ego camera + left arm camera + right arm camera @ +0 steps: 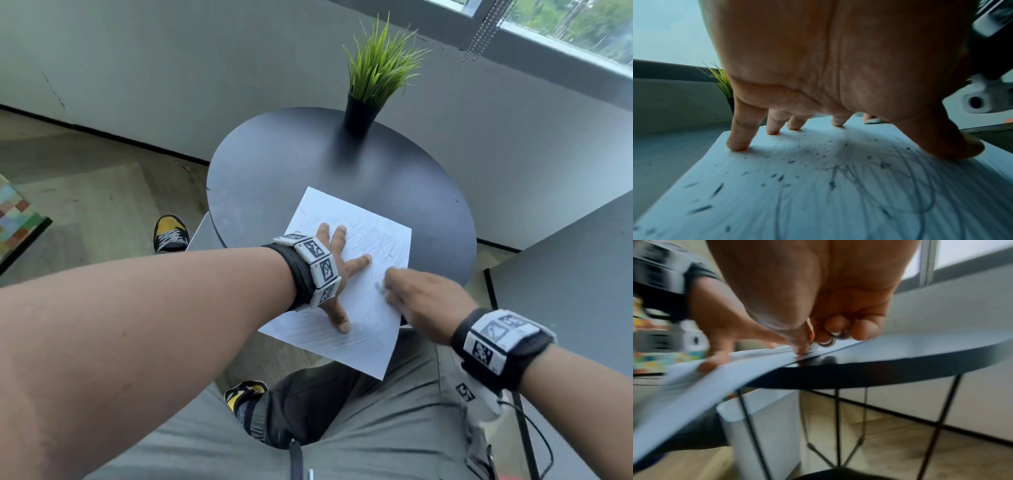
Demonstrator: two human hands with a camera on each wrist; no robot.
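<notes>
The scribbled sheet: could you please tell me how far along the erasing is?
Done: crumbs litter the sheet and many lines look faint. In hand: the left hand presses the sheet flat; the right hand pinches what looks like a small eraser against it. Left: darker scribbles to erase.

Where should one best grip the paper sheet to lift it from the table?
Pinch the sheet at its near edge, coming from the person's side: that part overhangs the table rim, leaving room for fingers beneath. The rest lies flat under the left hand.

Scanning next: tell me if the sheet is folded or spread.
Spread: the sheet lies unfolded under the left hand, near end overhanging the table.
</notes>
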